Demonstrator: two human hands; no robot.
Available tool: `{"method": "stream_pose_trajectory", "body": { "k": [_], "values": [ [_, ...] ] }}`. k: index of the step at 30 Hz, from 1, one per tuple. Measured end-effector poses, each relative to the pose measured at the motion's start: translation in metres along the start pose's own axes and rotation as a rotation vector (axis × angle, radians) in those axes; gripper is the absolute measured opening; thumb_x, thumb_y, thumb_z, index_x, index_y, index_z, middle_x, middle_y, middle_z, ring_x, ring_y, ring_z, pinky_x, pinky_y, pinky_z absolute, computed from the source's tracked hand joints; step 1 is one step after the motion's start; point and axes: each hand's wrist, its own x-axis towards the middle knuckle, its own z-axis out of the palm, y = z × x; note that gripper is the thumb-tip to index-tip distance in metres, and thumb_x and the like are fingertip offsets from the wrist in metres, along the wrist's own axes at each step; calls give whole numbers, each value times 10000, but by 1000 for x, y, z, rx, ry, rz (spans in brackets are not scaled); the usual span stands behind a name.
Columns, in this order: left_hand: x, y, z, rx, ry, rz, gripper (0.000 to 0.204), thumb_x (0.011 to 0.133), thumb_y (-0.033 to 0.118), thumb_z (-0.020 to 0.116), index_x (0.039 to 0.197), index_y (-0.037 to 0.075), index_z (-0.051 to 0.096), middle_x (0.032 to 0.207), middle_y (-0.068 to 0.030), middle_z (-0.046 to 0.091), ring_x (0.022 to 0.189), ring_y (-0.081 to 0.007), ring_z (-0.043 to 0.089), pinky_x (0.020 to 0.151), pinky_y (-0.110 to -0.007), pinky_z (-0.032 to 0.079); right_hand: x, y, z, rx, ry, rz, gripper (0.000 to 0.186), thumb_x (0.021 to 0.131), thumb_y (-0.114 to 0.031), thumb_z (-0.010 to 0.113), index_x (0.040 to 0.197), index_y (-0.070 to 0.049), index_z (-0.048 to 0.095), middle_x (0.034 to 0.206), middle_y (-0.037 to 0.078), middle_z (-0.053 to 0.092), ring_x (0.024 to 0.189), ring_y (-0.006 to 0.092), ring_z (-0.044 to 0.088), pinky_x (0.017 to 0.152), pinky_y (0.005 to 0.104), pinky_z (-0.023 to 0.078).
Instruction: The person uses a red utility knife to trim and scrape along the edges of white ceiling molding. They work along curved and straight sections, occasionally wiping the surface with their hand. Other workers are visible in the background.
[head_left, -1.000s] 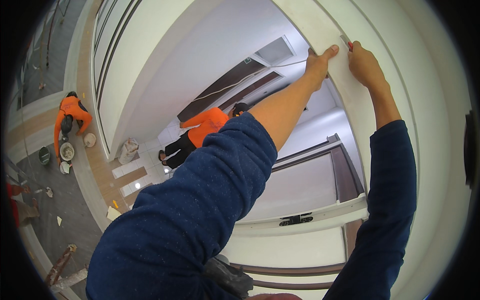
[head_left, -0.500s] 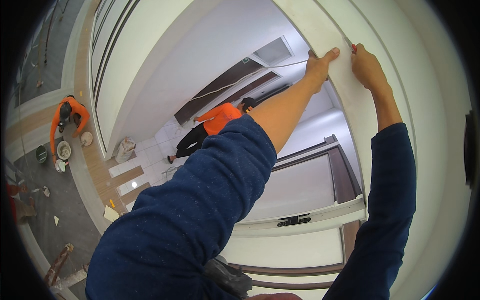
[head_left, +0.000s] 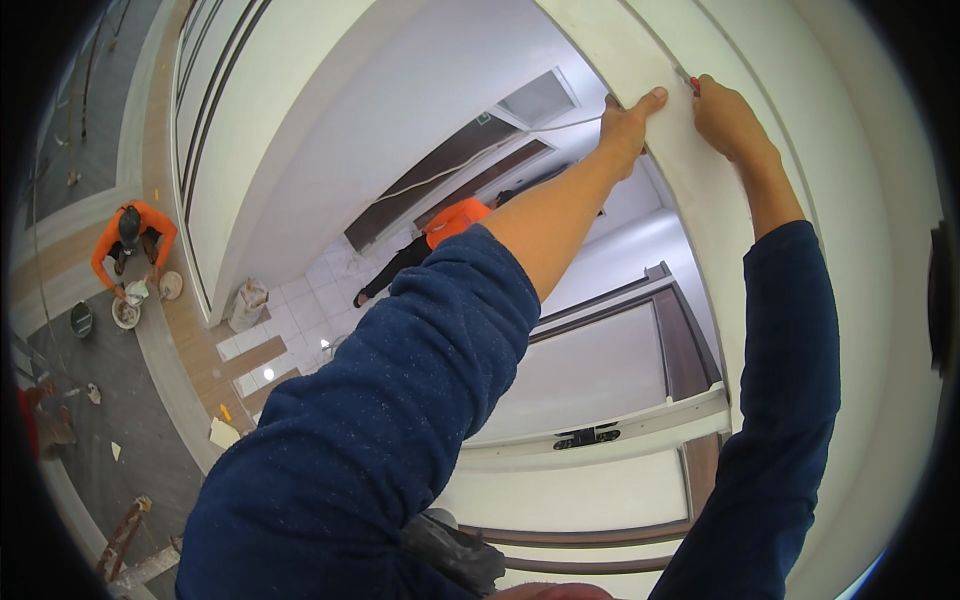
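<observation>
High in front of me, my left hand (head_left: 628,130) grips the inner edge of a white frame panel (head_left: 690,190). Its thumb lies on the panel's face while the fingers wrap behind, partly hidden. My right hand (head_left: 732,122) is closed round a small tool with a red handle and a thin metal blade (head_left: 694,86); its exact kind is too small to tell. The blade's tip meets a long groove (head_left: 672,62) on the white panel, a little right of my left hand. Both my arms are raised, in dark blue sleeves, the left one bunched near the elbow.
Far below left, a person in orange (head_left: 133,235) crouches by a white bucket (head_left: 126,314) and a dark bucket (head_left: 82,320). Another person in orange (head_left: 455,218) stands beyond the opening, partly behind my left arm. A pale cable (head_left: 440,176) hangs across it. A white sack (head_left: 248,306) stands below.
Both hands appear slightly further left and higher, with the blade still at the groove. The crouching person has drawn their hands in over the white bucket. The other person is more covered by my arm.
</observation>
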Motion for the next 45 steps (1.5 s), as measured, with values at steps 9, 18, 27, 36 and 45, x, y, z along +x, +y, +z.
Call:
{"method": "stream_pose_trajectory", "body": {
  "k": [9, 18, 27, 36, 45],
  "values": [
    [7, -1, 0, 46, -1, -6, 814, 835, 458, 821, 1413, 55, 413, 1163, -131, 653, 948, -217, 660, 712, -381, 519, -9, 0, -3, -32, 2, 6, 345, 1005, -95, 464, 1301, 24, 595, 1166, 264, 723, 1073, 407, 718, 913, 516, 564],
    [1, 0, 1, 8, -6, 23, 836, 856, 420, 819, 1451, 46, 367, 1239, -153, 627, 1032, -243, 660, 781, -397, 548, -17, 9, 12, 182, 142, -8, 324, 1038, -172, 485, 1251, 50, 585, 1054, 302, 731, 989, 449, 723, 883, 518, 563],
    [4, 0, 1, 5, -32, 5, 862, 857, 424, 822, 1462, 38, 345, 1290, -170, 606, 1083, -257, 657, 840, -413, 554, -4, 1, 11, 66, 111, 11, 311, 1052, -188, 485, 1231, 51, 569, 1029, 321, 720, 946, 474, 713, 844, 536, 560],
    [5, -2, 0, 25, -7, 19, 833, 840, 464, 826, 1423, 46, 401, 1217, -155, 638, 1011, -250, 669, 775, -412, 550, -12, -4, -4, 22, 11, 22, 337, 992, -92, 487, 1285, 47, 580, 1117, 284, 725, 1052, 419, 720, 903, 510, 570],
    [8, -3, -2, 58, -12, 0, 822, 840, 461, 819, 1410, 39, 405, 1173, -152, 645, 932, -229, 666, 720, -384, 528, -19, -1, 0, 1, 44, 26, 285, 1033, -144, 490, 1234, 32, 589, 1090, 283, 723, 1015, 431, 712, 891, 528, 553]
  ]
}}
